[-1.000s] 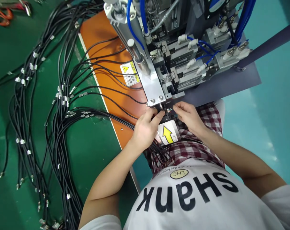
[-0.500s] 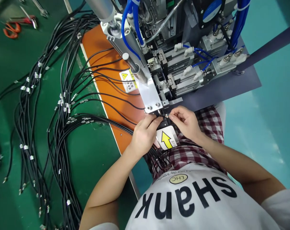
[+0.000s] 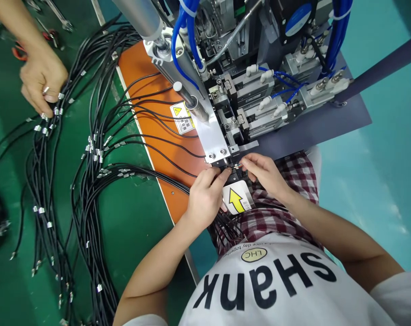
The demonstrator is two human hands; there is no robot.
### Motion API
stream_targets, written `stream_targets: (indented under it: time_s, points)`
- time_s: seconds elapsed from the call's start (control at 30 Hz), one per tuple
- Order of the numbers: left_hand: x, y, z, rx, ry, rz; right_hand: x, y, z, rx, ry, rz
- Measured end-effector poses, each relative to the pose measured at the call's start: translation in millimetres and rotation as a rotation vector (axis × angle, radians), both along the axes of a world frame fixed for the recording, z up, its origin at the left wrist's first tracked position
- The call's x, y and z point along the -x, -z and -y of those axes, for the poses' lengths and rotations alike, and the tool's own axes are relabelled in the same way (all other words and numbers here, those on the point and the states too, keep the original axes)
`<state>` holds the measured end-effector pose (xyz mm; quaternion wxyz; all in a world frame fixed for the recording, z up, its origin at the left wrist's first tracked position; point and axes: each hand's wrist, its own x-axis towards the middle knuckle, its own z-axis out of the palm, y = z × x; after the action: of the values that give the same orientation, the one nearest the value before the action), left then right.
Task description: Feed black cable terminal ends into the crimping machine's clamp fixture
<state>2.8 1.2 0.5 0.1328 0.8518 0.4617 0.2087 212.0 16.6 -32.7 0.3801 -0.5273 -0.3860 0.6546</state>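
At the near end of the machine, my left hand [image 3: 207, 190] is closed in a pinch, its fingertips at the feed slot. One black cable [image 3: 168, 154] runs over the orange tabletop to these fingers, which cover the part they grip. Just across from them, my right hand [image 3: 265, 174] pinches the thin wire ends [image 3: 238, 166] of the cable between thumb and forefinger. Both hands are close together over the small black block [image 3: 233, 174], above a white plate with a yellow arrow [image 3: 236, 200].
A co-worker's hand [image 3: 44, 77] reaches into bundled black cables [image 3: 90, 181] on the green surface. Pliers [image 3: 19, 52] and wrenches [image 3: 61, 18] lie behind. Above my hands stand a metal cylinder post [image 3: 192, 102] and pneumatic slides [image 3: 260, 97] with blue tubes [image 3: 341, 36].
A co-worker's hand has come in at the upper left onto the cables. My right hand has drawn slightly away from my left, and the wire ends show more clearly between them.
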Motion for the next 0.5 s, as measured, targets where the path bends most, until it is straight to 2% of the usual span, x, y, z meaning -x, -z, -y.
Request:
stream_targets:
  time_s: [0.23, 0.4, 0.5]
  points:
    - [0.2, -0.1, -0.5, -0.026, 0.004, -0.001, 4.7, -4.2, -11.5, 0.168, -0.018, -0.154]
    - [1.0, -0.3, 0.9, -0.028, 0.001, -0.011, 5.9, -4.1, -11.1, 0.118, -0.029, -0.078]
    - [-0.1, -1.1, 0.7, -0.012, -0.011, -0.019, 7.4, -5.6, -10.5, 0.149, -0.022, -0.105]
